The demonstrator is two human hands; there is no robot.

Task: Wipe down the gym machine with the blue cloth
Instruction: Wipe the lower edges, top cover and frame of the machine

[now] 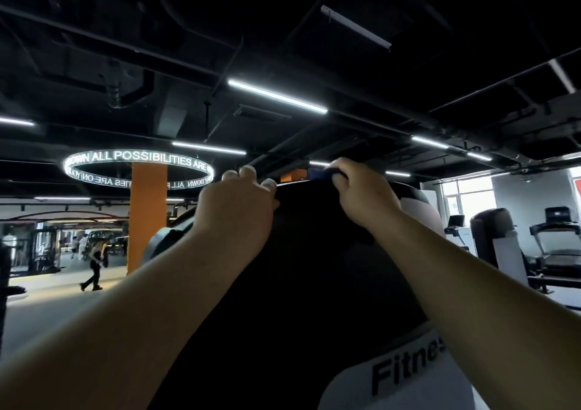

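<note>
A tall gym machine [308, 271] with a black shroud and a white lower panel reading "Fitnes" fills the middle of the head view. My left hand [239, 205] grips the top edge of the shroud, fingers curled over it. My right hand [361, 192] is on the top edge just to the right and holds the blue cloth [320, 173] against it. Only a small dark blue fold of the cloth shows past my fingers; the rest lies under the hand.
An orange pillar [146, 218] and a lit ring sign [138, 169] stand to the left. A person [94, 265] walks across the open floor at far left. Treadmills [556, 240] and another machine [496, 243] stand at right by a window.
</note>
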